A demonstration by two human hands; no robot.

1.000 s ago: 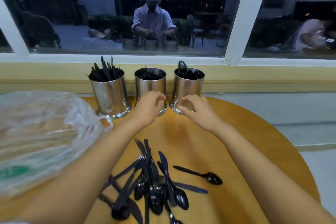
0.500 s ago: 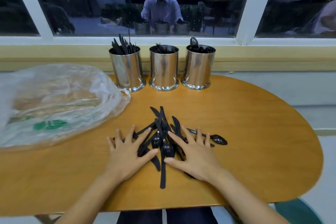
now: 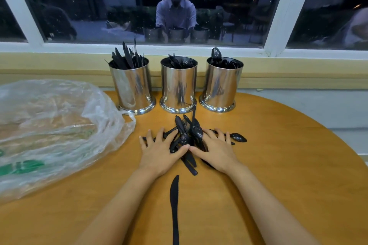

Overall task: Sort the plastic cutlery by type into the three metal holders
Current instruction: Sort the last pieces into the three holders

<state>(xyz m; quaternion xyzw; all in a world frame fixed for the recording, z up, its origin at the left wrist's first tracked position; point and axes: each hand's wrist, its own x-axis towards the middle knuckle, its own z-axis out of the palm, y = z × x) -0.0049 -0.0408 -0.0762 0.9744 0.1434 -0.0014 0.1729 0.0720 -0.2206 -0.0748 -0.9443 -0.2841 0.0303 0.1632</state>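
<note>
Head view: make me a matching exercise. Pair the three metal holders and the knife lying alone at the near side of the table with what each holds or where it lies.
Things:
1. left holder
2. middle holder
3. right holder
4. lone knife

States:
a. holds spoons
b. lies flat on the table, apart from the pile
c. holds knives
d. holds forks

Pairs: 1-c, 2-d, 3-a, 4-b.
</note>
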